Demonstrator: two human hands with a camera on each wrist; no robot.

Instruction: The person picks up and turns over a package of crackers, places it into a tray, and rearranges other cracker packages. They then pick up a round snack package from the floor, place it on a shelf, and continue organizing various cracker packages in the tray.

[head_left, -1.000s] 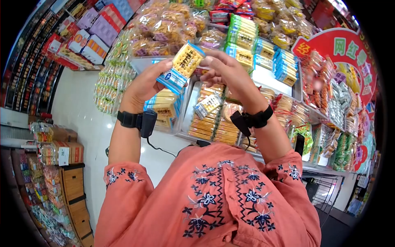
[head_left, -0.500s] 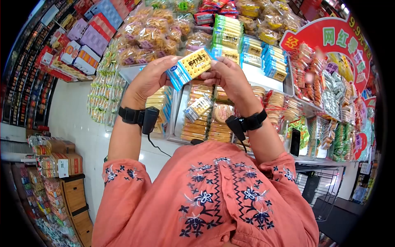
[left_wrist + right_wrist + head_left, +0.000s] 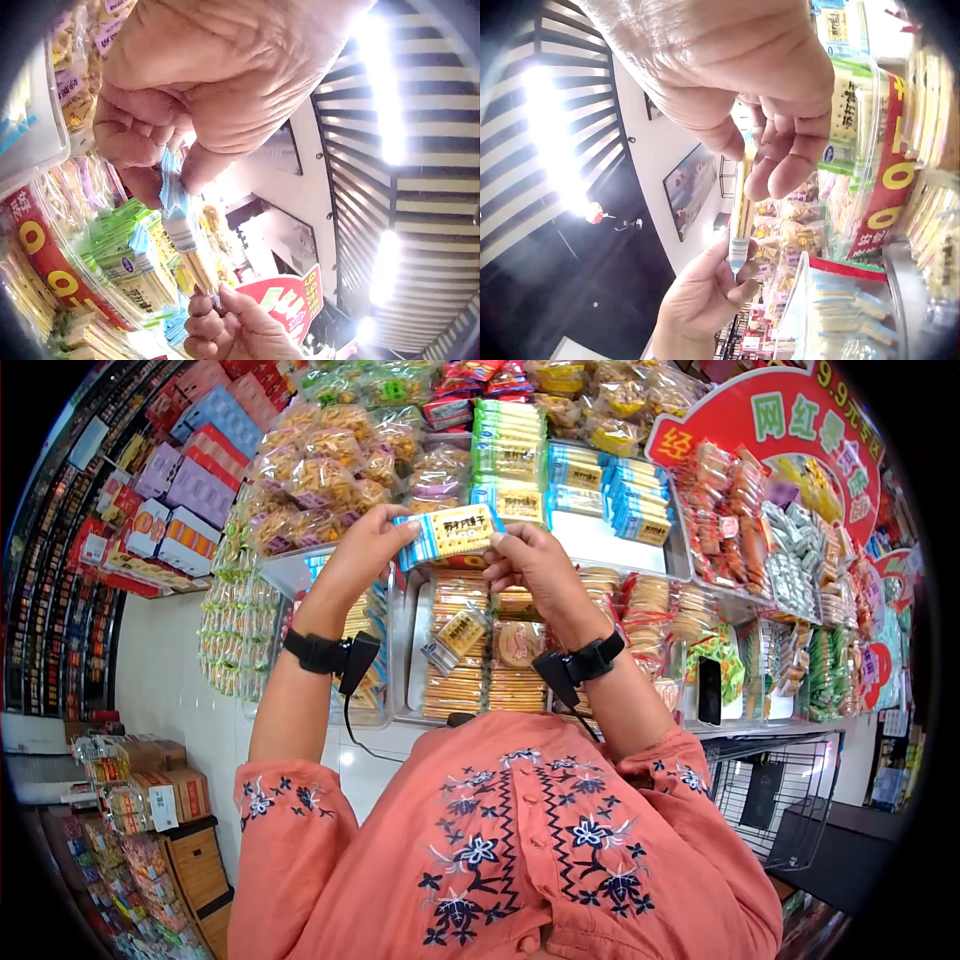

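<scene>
A blue-and-white packet of crackers (image 3: 456, 532) is held up level between both hands above the snack display. My left hand (image 3: 370, 552) pinches its blue left end between thumb and fingers. At the opposite end, my right hand (image 3: 540, 568) pinches the corner with thumb and forefinger. Seen edge-on in the left wrist view, the packet (image 3: 189, 244) looks thin, its crimped end between the left thumb and fingers. The right wrist view shows the packet (image 3: 741, 202) spanning both hands. Below them, another small cracker packet (image 3: 456, 640) lies on rows of wrapped biscuit sticks (image 3: 455, 695).
Behind the hands are bagged snacks (image 3: 330, 460), green cracker packs (image 3: 508, 445) and blue cracker packs (image 3: 640, 500) in trays. A red sign (image 3: 770, 420) stands at the back right. A black phone (image 3: 709, 690) lies near a wire cart (image 3: 775, 790). Stacked boxes (image 3: 170, 795) stand at left.
The packet has turned from steeply tilted to nearly level, face still toward me. The right hand, with fingers beside the packet earlier, now pinches its right end. The head view has shifted.
</scene>
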